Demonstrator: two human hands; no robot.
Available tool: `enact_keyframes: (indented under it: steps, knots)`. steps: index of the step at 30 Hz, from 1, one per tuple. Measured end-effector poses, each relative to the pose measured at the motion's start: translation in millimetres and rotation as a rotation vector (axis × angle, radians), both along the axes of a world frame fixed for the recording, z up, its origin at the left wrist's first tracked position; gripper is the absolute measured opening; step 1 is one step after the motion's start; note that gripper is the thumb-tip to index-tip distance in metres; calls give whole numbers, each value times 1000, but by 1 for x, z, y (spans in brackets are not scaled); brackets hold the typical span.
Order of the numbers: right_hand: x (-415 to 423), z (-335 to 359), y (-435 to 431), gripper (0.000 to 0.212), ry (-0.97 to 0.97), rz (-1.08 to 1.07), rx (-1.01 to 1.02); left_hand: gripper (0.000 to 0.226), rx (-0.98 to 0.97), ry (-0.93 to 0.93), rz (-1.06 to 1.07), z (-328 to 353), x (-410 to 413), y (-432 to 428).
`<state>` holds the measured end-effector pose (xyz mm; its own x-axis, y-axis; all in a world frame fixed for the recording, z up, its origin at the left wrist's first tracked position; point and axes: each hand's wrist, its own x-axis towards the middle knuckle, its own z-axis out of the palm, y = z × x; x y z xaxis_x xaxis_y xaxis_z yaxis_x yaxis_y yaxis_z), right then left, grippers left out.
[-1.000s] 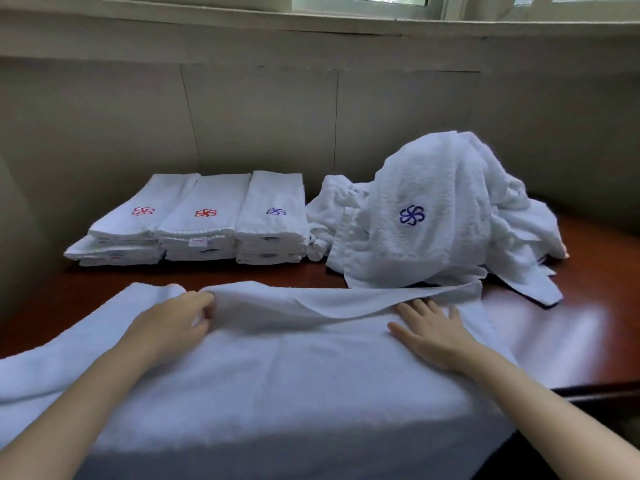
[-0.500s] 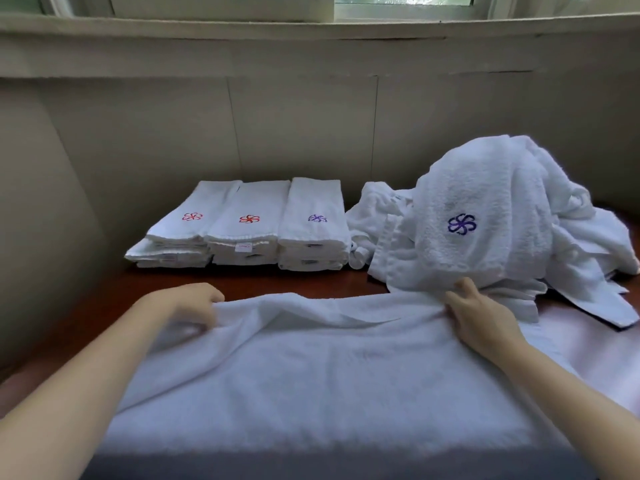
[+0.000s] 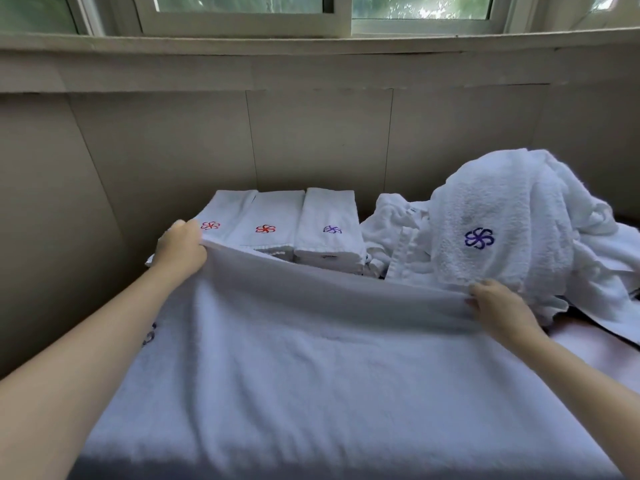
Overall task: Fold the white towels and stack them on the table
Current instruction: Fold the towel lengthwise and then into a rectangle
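Nearest to me, the big white towel (image 3: 311, 393) covers the table's near edge and most of its front, its surface lying smooth and wide. A bit of dark embroidery (image 3: 149, 336) shows at its left border. I see the table (image 3: 581, 348) itself only as a glossy strip toward the right edge.

Both arms reach forward over the cloth. My left hand (image 3: 180, 251) has its fingers curled round the towel's far left corner and holds it up off the table. My right hand (image 3: 502, 311) pinches the far right corner, lower down, thumb on top of the hem. Between the two hands the far hem hangs in a shallow sag, higher at the left.

Beyond that hem, along the table's far edge left of centre, three folded stacks (image 3: 325, 216) sit side by side and touching. The left and middle ones carry a red flower mark, the right one a purple mark. From here the left hand overlaps the front of the left stack; I cannot tell if it touches.

At the far right corner rises the loose pile (image 3: 502, 209) of unfolded white towels, a purple flower emblem (image 3: 479, 238) facing me, just behind the right hand.

Behind everything stands a beige panelled wall (image 3: 311, 140) with a window (image 3: 242, 15) above.
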<state>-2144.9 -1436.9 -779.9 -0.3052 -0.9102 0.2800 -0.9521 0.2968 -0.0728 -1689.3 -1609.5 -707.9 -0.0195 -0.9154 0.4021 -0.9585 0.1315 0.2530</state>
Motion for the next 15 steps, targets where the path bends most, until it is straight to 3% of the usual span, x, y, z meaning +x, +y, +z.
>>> enact_keyframes:
  steps: [6,10,13,15]
  knots:
    - [8,56,-10,11,-123,-55,-537,27,-112,-206,188,43,11,-24]
    - [32,48,5,7,-140,-79,-583,22,-121,-215,280,33,17,-1]
    - [48,9,32,10,-98,-38,-610,9,-93,-94,154,-6,25,29]
    - [53,-18,53,17,-66,53,-593,21,-41,23,59,-37,32,50]
